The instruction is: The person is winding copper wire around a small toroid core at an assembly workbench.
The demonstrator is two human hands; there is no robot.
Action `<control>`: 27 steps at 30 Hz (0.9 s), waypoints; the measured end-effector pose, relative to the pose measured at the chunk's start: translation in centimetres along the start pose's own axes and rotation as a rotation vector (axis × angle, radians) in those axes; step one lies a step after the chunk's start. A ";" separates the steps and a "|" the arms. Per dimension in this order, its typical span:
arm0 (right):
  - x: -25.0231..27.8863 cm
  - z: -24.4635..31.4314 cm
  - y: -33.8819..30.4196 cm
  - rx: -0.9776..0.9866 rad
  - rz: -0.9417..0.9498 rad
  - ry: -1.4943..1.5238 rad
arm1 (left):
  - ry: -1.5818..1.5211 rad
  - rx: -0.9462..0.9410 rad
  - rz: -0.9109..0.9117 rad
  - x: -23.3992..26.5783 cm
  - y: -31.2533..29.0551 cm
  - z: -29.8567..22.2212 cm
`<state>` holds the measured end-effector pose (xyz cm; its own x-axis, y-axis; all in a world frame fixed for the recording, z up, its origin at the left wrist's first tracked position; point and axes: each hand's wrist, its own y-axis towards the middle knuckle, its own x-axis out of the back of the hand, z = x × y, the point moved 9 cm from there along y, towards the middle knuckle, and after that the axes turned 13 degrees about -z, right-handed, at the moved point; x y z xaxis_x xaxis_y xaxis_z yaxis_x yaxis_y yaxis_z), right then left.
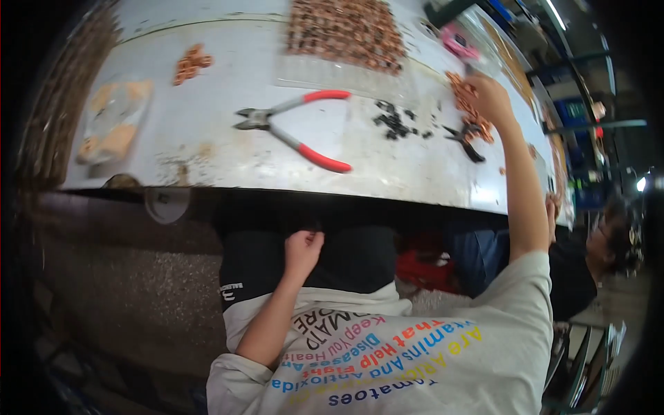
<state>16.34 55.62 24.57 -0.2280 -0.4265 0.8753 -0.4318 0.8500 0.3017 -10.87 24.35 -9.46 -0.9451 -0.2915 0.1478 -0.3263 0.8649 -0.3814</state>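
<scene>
My right hand [490, 97] reaches far out over the white table [228, 155] and rests on a row of small copper-coloured parts [469, 107] at the right. Its fingers are curled on them; whether it grips one is unclear. A small black tool [465, 140] lies just below that hand. My left hand [302, 250] is below the table edge, fingers closed, resting on my dark-trousered lap. Red-handled pliers [294, 131] lie open in the middle of the table, untouched.
A large patch of copper parts [346, 31] lies at the back. A small copper pile [191, 63] and a plastic bag [114, 121] sit at the left. Black bits [394, 123] are scattered near centre. A pink object [460, 43] lies at far right. Another person [609, 242] sits to my right.
</scene>
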 end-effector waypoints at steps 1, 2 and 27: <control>1.0 1.9 0.3 0.004 -0.006 0.075 | 0.007 0.004 -0.026 1.7 -0.1 0.5; 2.2 3.4 0.7 0.022 -0.028 0.101 | 0.004 0.002 -0.034 2.2 0.0 0.8; 0.9 -6.9 0.2 -0.076 -0.260 0.252 | -0.102 0.159 0.073 -6.6 -0.8 0.2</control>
<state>22.02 57.53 28.03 0.1073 -0.5497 0.8285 -0.3789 0.7478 0.5452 -4.35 25.50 -10.34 -0.9605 -0.2773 0.0247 -0.2480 0.8120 -0.5283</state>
